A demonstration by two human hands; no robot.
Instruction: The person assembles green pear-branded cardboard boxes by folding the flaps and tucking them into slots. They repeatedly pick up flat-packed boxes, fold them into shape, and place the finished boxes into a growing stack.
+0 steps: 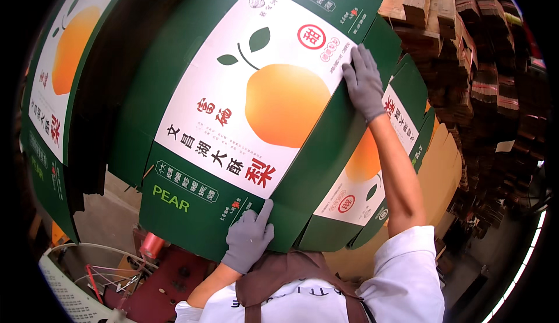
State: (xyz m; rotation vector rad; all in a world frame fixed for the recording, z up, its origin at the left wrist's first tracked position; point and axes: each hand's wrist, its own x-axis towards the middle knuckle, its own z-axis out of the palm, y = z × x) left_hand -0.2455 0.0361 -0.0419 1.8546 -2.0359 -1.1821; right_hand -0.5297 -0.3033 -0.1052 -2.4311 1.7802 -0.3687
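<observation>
A large flat cardboard carton [192, 49], green with a white panel and a printed yellow-orange pear, stretches across the middle. My left hand [250, 241], in a grey glove, rests at its near edge below the white panel. The index finger is stretched out and the thumb stands apart. Farther up and to the right, my right hand [365, 84], also gloved in grey, lies with fingers extended on the right edge of the white panel, by a fold. Another printed section [349, 198] with a pear shows under my right forearm; whether it belongs to the same carton I cannot tell.
Another green-and-white printed carton [75, 49] stands at the left. Stacks of folded cardboard [489, 78] and wooden boards [407, 0] fill the right side. Lower left are a pinkish-red spool [152, 245], a dark red surface [174, 288] and a pale perforated panel [64, 282].
</observation>
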